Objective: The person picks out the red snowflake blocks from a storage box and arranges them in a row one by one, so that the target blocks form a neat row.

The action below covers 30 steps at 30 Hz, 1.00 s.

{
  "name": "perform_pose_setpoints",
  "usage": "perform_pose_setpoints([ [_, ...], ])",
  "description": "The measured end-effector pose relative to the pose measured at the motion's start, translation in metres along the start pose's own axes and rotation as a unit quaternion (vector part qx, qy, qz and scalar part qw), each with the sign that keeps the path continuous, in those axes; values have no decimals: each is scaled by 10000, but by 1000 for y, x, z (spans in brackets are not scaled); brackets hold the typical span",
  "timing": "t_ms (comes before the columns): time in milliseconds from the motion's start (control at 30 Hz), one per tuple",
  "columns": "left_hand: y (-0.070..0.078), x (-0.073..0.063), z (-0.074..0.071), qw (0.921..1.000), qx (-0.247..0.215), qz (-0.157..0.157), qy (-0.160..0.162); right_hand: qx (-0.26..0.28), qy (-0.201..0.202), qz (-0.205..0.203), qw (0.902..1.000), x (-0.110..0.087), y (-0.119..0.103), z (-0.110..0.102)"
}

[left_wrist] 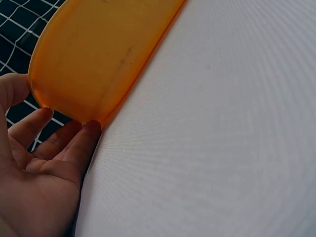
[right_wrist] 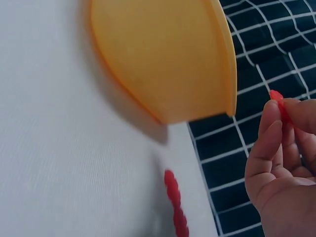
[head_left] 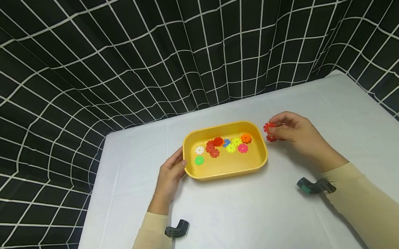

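At the left end of the yellow tray, my left hand holds its wall, thumb on the rim and fingertips against the outside. Just off the tray's right end, my right hand pinches a red notched disc between thumb and fingers. A second red disc shows just below it, partly hidden by the fingers; the right wrist view has it nearly edge-on. Inside the tray lie several notched discs, among them a white disc, a green disc, an orange disc and a pink disc.
The tray stands on a table with a white cloth. Behind and to both sides hangs a dark curtain with a white grid. Each wrist wears a dark strap mount, such as the right mount.
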<state>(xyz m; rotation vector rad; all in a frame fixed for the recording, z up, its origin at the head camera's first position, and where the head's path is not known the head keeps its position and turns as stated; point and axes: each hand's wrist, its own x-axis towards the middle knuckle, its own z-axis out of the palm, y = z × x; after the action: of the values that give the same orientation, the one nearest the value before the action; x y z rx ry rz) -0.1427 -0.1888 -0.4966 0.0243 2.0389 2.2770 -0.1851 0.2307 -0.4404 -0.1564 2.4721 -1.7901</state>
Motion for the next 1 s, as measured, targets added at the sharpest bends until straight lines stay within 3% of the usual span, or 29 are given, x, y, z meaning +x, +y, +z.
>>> perform_pose_setpoints([
  [667, 0, 0, -1, 10000, 54, -1, -23, 130, 824, 417, 9956, -4, 46, -45],
  [867, 0, 0, -1, 10000, 50, 6, -26, 215, 896, 434, 9948, -4, 61, -54],
  [1000, 0, 0, -1, 10000, 28, 13, -54, -62, 892, 514, 9947, -6, 65, -59],
])
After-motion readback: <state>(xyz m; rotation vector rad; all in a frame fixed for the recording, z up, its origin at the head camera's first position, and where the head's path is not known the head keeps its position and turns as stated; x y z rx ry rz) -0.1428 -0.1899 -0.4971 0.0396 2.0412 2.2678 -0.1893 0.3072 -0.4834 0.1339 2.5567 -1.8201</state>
